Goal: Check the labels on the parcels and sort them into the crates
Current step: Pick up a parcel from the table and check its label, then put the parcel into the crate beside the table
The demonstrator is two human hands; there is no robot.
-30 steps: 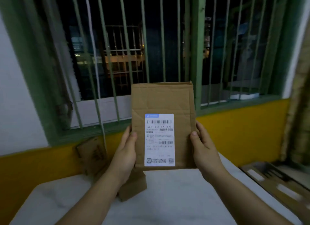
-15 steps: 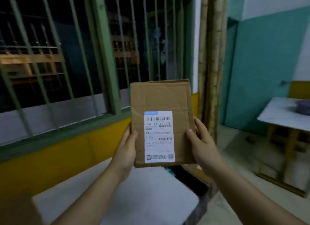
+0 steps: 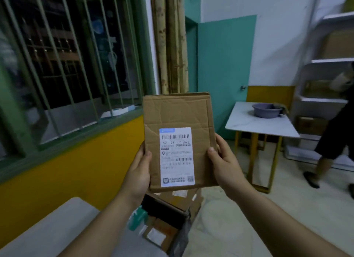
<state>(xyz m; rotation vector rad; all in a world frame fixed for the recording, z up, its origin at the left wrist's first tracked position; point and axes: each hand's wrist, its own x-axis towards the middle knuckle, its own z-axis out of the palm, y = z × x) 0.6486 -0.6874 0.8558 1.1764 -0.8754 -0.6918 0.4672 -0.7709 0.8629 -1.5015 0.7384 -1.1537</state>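
**Label check in hand, drop into a crate to follow**

Held upright at chest height, between the barred window [image 3: 63,65] on the left and the small white table [image 3: 260,122] well off to the right: one flat cardboard parcel [image 3: 178,114], creased, label side turned to the camera. Directly below it, on the floor beside the near table [image 3: 47,231]: a dark crate [image 3: 182,235] already loaded with several cardboard parcels, white stickers showing on a couple of them.

Judged as the label-reading step, sorting not yet done. Next move likely calls for lowering the parcel to the crate underneath or carrying it to another, depending on the address; no other crate in view to confirm which.

Left hand [image 3: 138,172] wrapped round the parcel's left edge, thumb on the front face, fingers hidden behind. Right hand [image 3: 224,164] gripping the right edge likewise, thumb pressed on the front.

White shipping label [image 3: 177,157] on the lower half of the parcel, blue strip along its top. Readable: a barcode, then digits looking like "811 57 [57]" and a few bold Chinese characters, possibly 舞阳湾花园. Second, smaller barcode midway down; QR code at bottom right; small print too blurred to read.
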